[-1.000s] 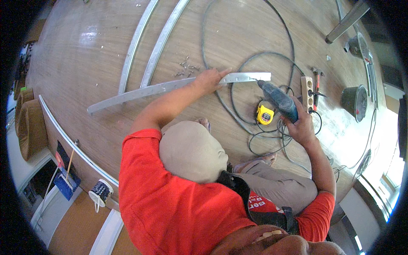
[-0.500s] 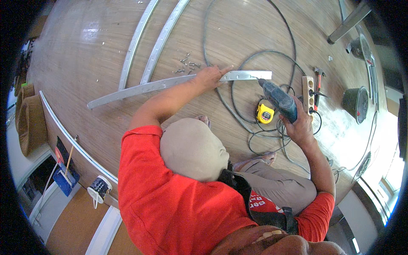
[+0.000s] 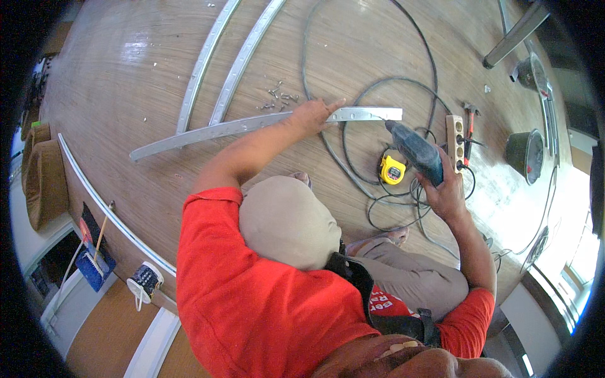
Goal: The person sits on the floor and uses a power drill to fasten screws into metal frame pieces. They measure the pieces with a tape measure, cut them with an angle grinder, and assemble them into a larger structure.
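Surface: brown wood-grain plank floor (image 3: 157, 75), glossy, with glare patches far beyond your left hand and a bright washed-out zone past your right hand. You sit on it, knees folded.

Left hand (image 3: 313, 114): palm down, fingers extended and pressed flat on the long silver-grey metal channel strip (image 3: 239, 128), which lies on the floor and runs from well to the left of that hand to just right of it. Strip's right end sits near the drill tip.

Right hand (image 3: 444, 189): closed around the handle of the blue-green corded power drill (image 3: 416, 151), nose pointing toward the strip end. Whether the bit touches the metal cannot be told.

Just below the drill: small yellow tape measure (image 3: 392, 170) on the floor. Right of the drill: beige multi-socket power strip (image 3: 455, 140) with plugs in it, and loops of grey cable (image 3: 353, 82) circling both hands. Beyond your left hand: a scatter of small silver screws (image 3: 280, 97) and two further pale metal tracks (image 3: 236, 57) lying parallel. Far right: dark green round bucket (image 3: 526, 154); a small hammer (image 3: 469, 113) is beside the power strip.

Room: a long white rail (image 3: 107, 214) edges the floor at left; brown cushioned seat (image 3: 41, 176) beyond it.

Hidden: fisheye rim cuts off the corners; your head and red shirt block the lower floor.
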The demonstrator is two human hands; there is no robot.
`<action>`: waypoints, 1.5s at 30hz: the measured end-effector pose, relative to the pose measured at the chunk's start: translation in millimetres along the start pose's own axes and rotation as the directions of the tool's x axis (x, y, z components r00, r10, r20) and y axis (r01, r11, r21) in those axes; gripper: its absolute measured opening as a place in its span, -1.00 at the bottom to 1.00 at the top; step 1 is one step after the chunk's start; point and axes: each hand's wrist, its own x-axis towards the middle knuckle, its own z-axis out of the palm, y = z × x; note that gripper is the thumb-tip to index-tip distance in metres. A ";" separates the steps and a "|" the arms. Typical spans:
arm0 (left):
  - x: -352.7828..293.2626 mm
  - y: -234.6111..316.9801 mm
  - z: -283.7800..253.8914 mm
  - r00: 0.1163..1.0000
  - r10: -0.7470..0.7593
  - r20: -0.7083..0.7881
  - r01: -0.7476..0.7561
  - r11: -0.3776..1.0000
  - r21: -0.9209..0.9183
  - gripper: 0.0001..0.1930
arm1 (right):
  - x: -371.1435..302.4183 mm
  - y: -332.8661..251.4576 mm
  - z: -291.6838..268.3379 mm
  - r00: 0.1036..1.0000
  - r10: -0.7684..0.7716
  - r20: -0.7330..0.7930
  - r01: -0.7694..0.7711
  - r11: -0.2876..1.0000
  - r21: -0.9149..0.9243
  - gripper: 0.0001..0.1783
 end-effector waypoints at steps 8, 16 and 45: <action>-3.8 8.7 -2.8 0.988 0.026 -0.152 0.008 0.974 0.225 -0.12 | -17.3 2.2 -9.7 0.998 0.058 -0.037 -0.054 0.993 0.100 -0.24; 31.6 49.6 -1.3 0.940 0.217 -0.264 -0.258 0.957 -0.133 -0.17 | -28.9 15.0 -16.1 0.986 0.159 -0.042 -0.141 0.950 0.279 -0.29; 77.9 51.3 21.4 0.903 0.398 -0.159 -0.359 0.905 0.227 -0.77 | -80.8 131.8 -9.6 0.856 0.348 -0.381 -0.266 0.931 0.252 -0.49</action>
